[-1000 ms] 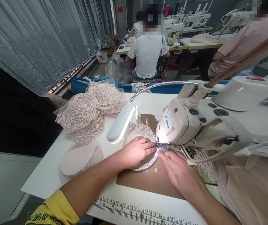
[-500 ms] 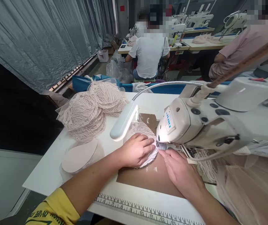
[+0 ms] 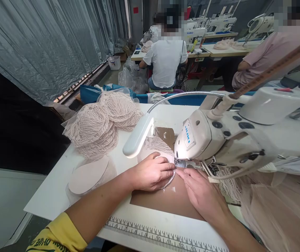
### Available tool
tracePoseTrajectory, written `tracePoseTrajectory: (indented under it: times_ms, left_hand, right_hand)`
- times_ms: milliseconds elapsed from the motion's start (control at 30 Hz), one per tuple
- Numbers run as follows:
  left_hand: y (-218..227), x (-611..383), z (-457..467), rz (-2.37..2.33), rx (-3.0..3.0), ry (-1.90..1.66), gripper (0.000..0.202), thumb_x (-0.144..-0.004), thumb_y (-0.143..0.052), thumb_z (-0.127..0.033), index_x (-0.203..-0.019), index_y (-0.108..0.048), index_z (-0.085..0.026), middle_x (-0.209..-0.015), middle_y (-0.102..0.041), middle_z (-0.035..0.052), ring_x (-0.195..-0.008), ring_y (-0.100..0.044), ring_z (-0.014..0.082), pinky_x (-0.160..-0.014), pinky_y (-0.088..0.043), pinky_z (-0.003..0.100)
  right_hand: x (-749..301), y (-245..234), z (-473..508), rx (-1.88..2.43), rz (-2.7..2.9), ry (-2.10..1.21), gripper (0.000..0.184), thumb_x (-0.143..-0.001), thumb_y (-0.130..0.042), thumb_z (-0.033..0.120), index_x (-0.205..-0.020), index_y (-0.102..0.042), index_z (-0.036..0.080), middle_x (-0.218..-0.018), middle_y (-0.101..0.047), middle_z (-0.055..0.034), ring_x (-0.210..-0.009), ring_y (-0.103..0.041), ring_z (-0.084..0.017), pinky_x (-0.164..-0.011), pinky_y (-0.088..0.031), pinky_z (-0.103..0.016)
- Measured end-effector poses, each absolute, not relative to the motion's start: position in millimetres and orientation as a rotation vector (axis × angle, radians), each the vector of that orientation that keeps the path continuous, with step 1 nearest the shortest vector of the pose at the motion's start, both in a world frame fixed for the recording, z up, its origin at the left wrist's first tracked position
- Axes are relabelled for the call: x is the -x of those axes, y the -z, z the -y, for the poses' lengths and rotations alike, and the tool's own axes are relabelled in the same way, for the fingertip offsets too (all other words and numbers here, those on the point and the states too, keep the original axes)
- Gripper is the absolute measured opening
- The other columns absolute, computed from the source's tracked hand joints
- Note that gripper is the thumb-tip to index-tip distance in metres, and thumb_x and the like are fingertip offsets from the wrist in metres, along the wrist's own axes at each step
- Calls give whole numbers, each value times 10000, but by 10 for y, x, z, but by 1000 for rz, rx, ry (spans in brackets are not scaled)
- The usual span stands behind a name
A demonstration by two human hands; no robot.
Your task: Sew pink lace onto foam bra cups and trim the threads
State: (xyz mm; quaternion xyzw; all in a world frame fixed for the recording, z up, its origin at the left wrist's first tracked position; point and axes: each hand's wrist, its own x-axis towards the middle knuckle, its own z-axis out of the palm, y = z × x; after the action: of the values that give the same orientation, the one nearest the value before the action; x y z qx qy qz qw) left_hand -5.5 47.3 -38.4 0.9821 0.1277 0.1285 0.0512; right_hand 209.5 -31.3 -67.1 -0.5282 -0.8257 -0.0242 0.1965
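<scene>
A beige lace bra cup (image 3: 156, 144) lies under the head of a white sewing machine (image 3: 195, 138), its curved edge at the needle area. My left hand (image 3: 153, 172) rests over the cup, fingers bent and close together, holding it down just left of the needle. My right hand (image 3: 199, 187) is on the other side, its fingertips pinched at the cup's edge in front of the presser foot. The needle itself is mostly hidden by the machine head and my fingers. A brown sheet (image 3: 162, 203) lies beneath both hands.
A stack of lace cups (image 3: 94, 129) sits at the table's left, with a smooth beige cup piece (image 3: 88, 176) nearer me. A lamp (image 3: 136, 136) on a bendy arm overhangs the cup. Sheer beige fabric (image 3: 281, 210) heaps at right. Two people sit beyond the table.
The lace cup has shifted and turned under the machine; more of its far side shows, less of its near edge. My left hand has moved slightly with it. The right hand stays nearly in place.
</scene>
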Motion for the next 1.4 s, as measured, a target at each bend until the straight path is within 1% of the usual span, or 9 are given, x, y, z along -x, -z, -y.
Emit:
tracePoseTrajectory:
  times_ms: [167, 267, 467, 633, 833, 933, 1067, 1267, 1400]
  left_hand:
    - [408, 58, -473, -364, -3018, -419, 275, -970, -392, -270, -1089, -612, -154, -1225, -614, 99, -1027, -547, 198, -892, -370, 378]
    - [413, 55, -474, -370, -3014, -428, 249, -968, -406, -271, -1028, -616, -152, -1196, -631, 82, -1017, -554, 189, -891, -380, 367]
    - [421, 49, -475, -383, -2994, -406, 261, -982, -370, -270, -963, -604, -155, -1211, -624, 71, -1047, -552, 186, -904, -393, 350]
    - [394, 61, -483, -392, -2976, -389, 248, -978, -383, -277, -980, -596, -150, -1234, -614, 65, -1072, -547, 199, -911, -406, 350]
    - [358, 63, -457, -443, -2909, -397, 234, -967, -419, -292, -1051, -595, -163, -1216, -627, 68, -1087, -539, 203, -912, -416, 345]
    - [365, 18, -403, -544, -2890, -418, 257, -960, -428, -287, -1112, -586, -153, -1215, -626, 83, -1081, -535, 208, -903, -425, 343]
    - [380, -37, -360, -646, -2890, -412, 270, -943, -436, -269, -1119, -594, -137, -1207, -625, 103, -1057, -539, 212, -886, -437, 350]
    - [380, -4, -408, -592, -2875, -380, 294, -916, -479, -279, -1148, -586, -134, -1252, -603, 97, -1076, -536, 227, -897, -435, 354]
    - [386, 26, -432, -570, -2859, -402, 259, -922, -479, -288, -1094, -607, -143, -1215, -626, 99, -1072, -546, 219, -897, -441, 348]
  right_hand:
    - [-2058, 615, 316, 1471, 2357, 104, 412, -836, -387, 48, -1111, -667, 173, -957, -694, -51, -732, -588, -159, -543, -450, -256]
    - [-2038, 594, 315, 1457, 2358, 120, 417, -817, -393, 31, -1089, -679, 165, -929, -694, -46, -682, -565, -149, -490, -413, -251]
    - [-2032, 606, 330, 1450, 2382, 124, 442, -810, -400, 18, -1122, -675, 170, -927, -682, -40, -756, -551, -162, -475, -361, -255]
    - [-2016, 629, 328, 1508, 2430, 176, 470, -770, -453, 14, -1140, -667, 211, -808, -634, -20, -698, -511, -159, -441, -282, -271]
    - [-1982, 581, 346, 1552, 2425, 210, 447, -742, -471, 10, -1080, -678, 218, -744, -610, -15, -701, -514, -165, -537, -326, -281]
    - [-1990, 584, 343, 1558, 2413, 269, 448, -744, -471, 10, -1085, -674, 219, -826, -654, -33, -740, -536, -176, -572, -350, -291]
    - [-2008, 622, 319, 1587, 2390, 364, 453, -777, -459, 9, -1120, -665, 221, -908, -678, -52, -783, -560, -193, -613, -388, -310]
    - [-2020, 635, 308, 1588, 2385, 323, 441, -797, -460, 28, -1138, -665, 216, -913, -670, -51, -767, -548, -192, -564, -363, -298]
    - [-2026, 606, 329, 1516, 2437, 203, 462, -753, -467, 11, -1111, -668, 224, -851, -648, -30, -743, -528, -178, -505, -325, -270]
